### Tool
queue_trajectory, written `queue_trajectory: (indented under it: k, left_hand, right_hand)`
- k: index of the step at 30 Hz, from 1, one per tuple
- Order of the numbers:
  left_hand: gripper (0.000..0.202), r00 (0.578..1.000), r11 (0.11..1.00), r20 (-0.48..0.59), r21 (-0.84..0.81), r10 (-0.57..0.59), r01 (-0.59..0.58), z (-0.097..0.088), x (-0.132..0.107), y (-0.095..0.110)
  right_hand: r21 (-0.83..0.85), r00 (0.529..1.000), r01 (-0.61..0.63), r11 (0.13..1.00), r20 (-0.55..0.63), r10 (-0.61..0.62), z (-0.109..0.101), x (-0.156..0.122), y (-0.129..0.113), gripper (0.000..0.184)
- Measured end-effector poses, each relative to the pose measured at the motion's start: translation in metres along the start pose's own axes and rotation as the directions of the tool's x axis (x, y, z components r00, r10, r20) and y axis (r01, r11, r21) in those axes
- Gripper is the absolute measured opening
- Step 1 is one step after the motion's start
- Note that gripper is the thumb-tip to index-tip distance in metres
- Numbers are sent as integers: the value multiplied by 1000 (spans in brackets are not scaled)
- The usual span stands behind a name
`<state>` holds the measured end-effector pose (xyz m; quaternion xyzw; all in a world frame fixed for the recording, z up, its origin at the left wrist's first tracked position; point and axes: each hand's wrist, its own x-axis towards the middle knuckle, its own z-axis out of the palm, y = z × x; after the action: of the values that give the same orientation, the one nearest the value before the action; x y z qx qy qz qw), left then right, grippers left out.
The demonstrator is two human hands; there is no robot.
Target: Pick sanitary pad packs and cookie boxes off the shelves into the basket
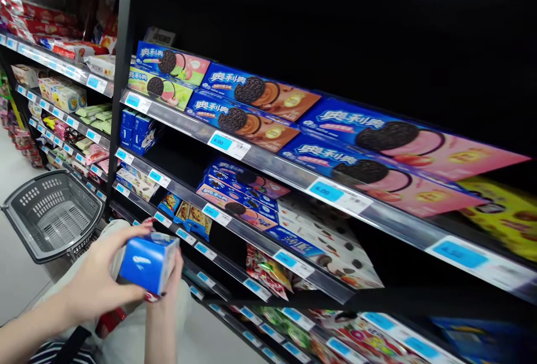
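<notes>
A blue cookie box (142, 263) is held in front of my lap, its end turned towards me. My left hand (94, 277) grips it from the left, with the thumb along the lower edge and the fingers over the top. On the other side, my right hand (172, 283) closes around the box; most of those fingers are hidden behind it. The nearest shelf carries rows of blue cookie boxes (251, 121) with pictures of dark sandwich cookies, some brown and some pink at one end.
A grey plastic basket (62, 218) stands on the floor at the left. The shelf rail (251, 146) with blue price tags slants across the view. Lower down are more cookie boxes (243, 196) and bagged snacks (268, 269). A black upright post (121, 45) divides the shelving.
</notes>
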<state>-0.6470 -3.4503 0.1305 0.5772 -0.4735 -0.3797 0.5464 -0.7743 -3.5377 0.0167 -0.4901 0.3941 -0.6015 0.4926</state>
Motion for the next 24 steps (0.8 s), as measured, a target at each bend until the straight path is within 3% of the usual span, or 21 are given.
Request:
queue_trajectory:
  k: [1,3,5,8,15,17,19,21,24]
  left_hand:
    - [80,999,998,17,-57,-37,38,-11,4,-2]
    - [85,995,982,85,-175,-60,74,-30,10,-7]
    - [86,988,959,150,-269,-47,87,-43,16,-13]
    - [83,985,935,152,-328,-86,132,-50,21,-19]
    - [81,978,902,170,-392,-123,182,-62,23,-38]
    - [83,978,860,168,-473,-124,191,-62,28,-54]
    - [86,978,781,158,-591,-137,205,-54,37,-75]
    - [88,972,674,156,-700,-178,236,-37,49,-98]
    - [92,948,514,210,-801,-238,306,-1,59,-125]
  right_hand:
    - [108,993,-98,989,-59,105,-8,4,-2,52]
    - [366,927,-266,892,-156,341,-28,6,-10,40]
    - [528,855,-313,789,-205,476,-44,1,-22,49]
    - [526,841,-268,807,-281,463,-50,-13,-42,58]
    - [374,864,-225,900,-350,362,-39,-26,-62,41]
    - [319,877,-167,933,-385,289,-36,-28,-63,38]
    - [201,876,-32,979,-467,124,-27,-32,-66,38]
    - [-27,836,147,989,-531,-138,-10,-40,-71,45]
    - [-327,763,334,884,-458,-457,24,-53,-82,60]
